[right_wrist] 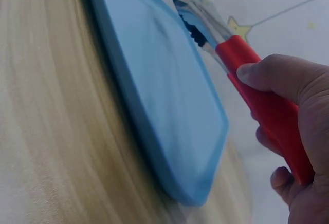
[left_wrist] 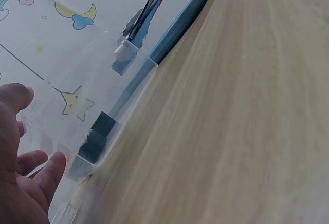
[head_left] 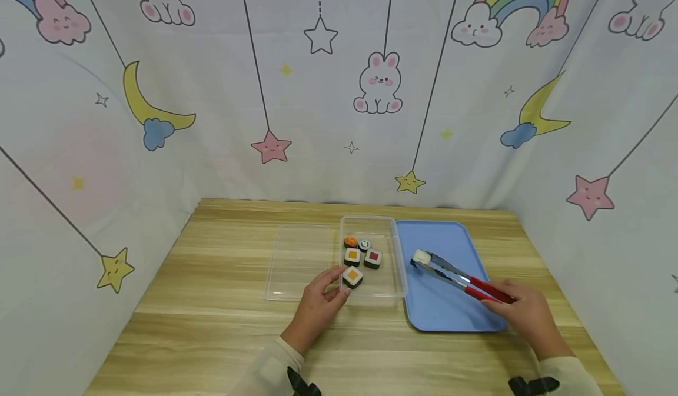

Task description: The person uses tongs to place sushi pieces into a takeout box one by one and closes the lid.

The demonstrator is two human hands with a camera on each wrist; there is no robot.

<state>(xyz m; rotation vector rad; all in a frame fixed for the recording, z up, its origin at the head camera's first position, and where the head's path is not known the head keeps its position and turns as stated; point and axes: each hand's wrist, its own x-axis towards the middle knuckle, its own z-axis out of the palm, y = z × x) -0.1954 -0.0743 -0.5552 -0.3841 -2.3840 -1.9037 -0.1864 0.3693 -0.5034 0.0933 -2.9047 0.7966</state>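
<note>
Head view: reaching in from lower right, right grip (head_left: pixel 521 309) clamped round red-handled tongs (head_left: pixel 492 290), pinching white sushi piece (head_left: pixel 421 256) over blue tray (head_left: pixel 450 313), near its left edge. From lower left, left grip (head_left: pixel 321 302) with thumb and fingers apart, at near-left wall of clear container (head_left: pixel 389 284). Five sushi pieces (head_left: pixel 373 258) left and centre inside; room along right wall, just beside tray. Clear lid (head_left: pixel 296 260) left. More room on tray's near half and wood surface (head_left: pixel 201 337) in front.

Tabletop (head_left: pixel 201 325), left to right: lid (head_left: pixel 302 260), container (head_left: pixel 386 281), tray (head_left: pixel 450 313). Five sushi pieces (head_left: pixel 352 257) lie in the container, mostly toward its left side; tongs (head_left: pixel 481 284), another piece (head_left: pixel 422 256) between their tips, extend above the tray. Behind: curtain (head_left: pixel 328 102).
</note>
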